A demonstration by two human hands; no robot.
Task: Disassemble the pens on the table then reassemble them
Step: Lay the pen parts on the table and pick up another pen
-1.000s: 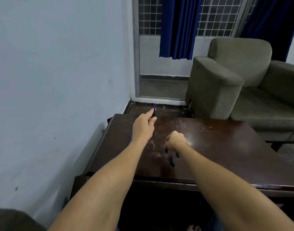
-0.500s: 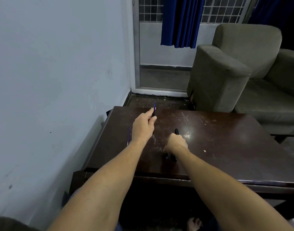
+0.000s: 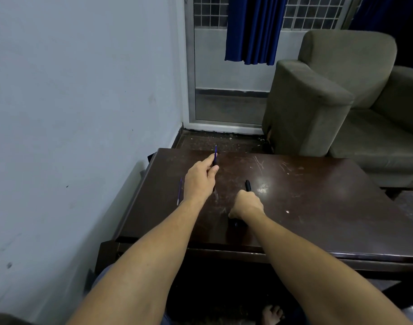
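Beyond the black pen (image 3: pixel 247 185), fisted in the right hand (image 3: pixel 247 205), left hand (image 3: pixel 200 179) fingers pinch a light, slippery blue barrel (image 3: pixel 215 154); grip mid-shaft

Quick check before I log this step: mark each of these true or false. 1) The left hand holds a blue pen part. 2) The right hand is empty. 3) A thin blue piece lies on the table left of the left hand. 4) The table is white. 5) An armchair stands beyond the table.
1) True: the left hand pinches a blue pen part.
2) False: the right hand grips a black pen.
3) True: the thin blue piece lies there.
4) False: the table is dark brown.
5) True: the armchair stands beyond it.
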